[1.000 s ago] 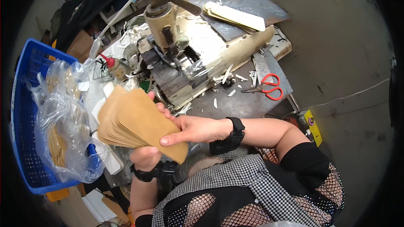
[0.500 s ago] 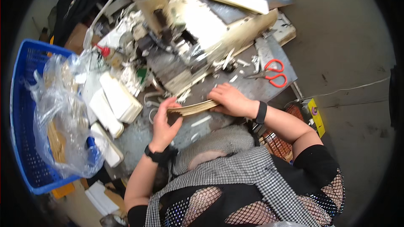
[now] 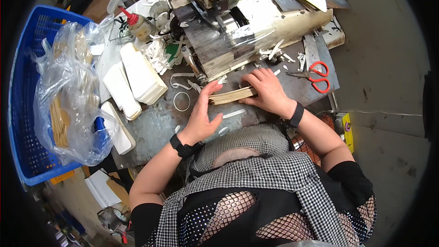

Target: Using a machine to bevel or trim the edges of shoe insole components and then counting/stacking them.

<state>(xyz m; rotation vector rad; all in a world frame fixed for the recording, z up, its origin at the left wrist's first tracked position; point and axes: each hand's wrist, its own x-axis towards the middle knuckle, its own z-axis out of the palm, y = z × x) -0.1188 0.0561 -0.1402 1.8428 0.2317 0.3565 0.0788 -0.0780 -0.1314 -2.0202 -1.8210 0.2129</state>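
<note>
Between my hands, just above the metal worktop (image 3: 183,121), is a neat stack of thin beige strips (image 3: 232,96), its layered edge facing me. My right hand (image 3: 270,95) grips its right end, fingers over the far side and thumb on the near side. At the other end, my left hand (image 3: 200,118) is spread, with its fingers against the stack's end and the thumb held away. A thin white ring (image 3: 181,101) and pale offcuts (image 3: 234,113) lie near the left hand. Red-handled scissors (image 3: 319,77) lie beyond the right hand.
A cream and dark metal machine (image 3: 270,29) stands just beyond my hands. Off-white stacks of pieces (image 3: 141,73) lie to the left, near a red-tipped bottle (image 3: 139,25) and scraps. A blue basket (image 3: 20,110) with a plastic bag (image 3: 75,123) sits far left.
My left thumb has come away from the stack and that hand has opened. My right hand still holds its end. The view has shifted, so the worktop things appear farther right.
</note>
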